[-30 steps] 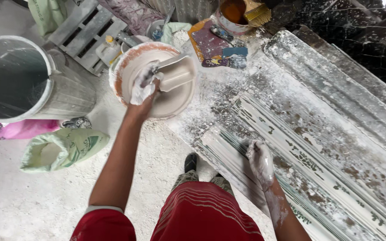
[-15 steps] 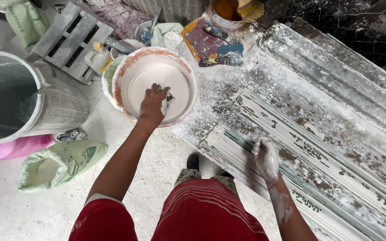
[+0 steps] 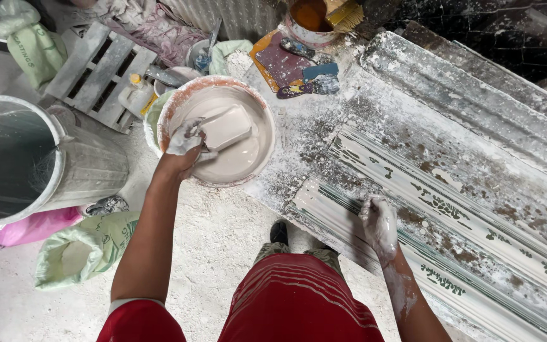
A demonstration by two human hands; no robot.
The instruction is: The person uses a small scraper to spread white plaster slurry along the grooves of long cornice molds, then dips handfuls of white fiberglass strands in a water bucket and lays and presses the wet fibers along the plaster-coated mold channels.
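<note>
My left hand (image 3: 183, 140), coated in white plaster, grips a flat rectangular scoop (image 3: 226, 126) over a round bowl (image 3: 173, 104) filled with wet white plaster. The scoop is loaded with plaster and sits just above the mix. My right hand (image 3: 380, 223), also white with plaster, rests fingers down on the near rail of a long ribbed moulding form (image 3: 451, 190) lying on the plaster-dusted bench.
A grey metal bin (image 3: 83, 168) stands at left, with a pink bag (image 3: 20, 229) and a green sack (image 3: 80, 250) beside it. A wooden pallet (image 3: 93, 69), a small bottle (image 3: 135, 94), a paint tin with brush (image 3: 314, 16) and rags lie beyond the bowl.
My left hand dipped into the bowl and has come up with the scoop full of plaster. My right hand has stayed on the moulding form.
</note>
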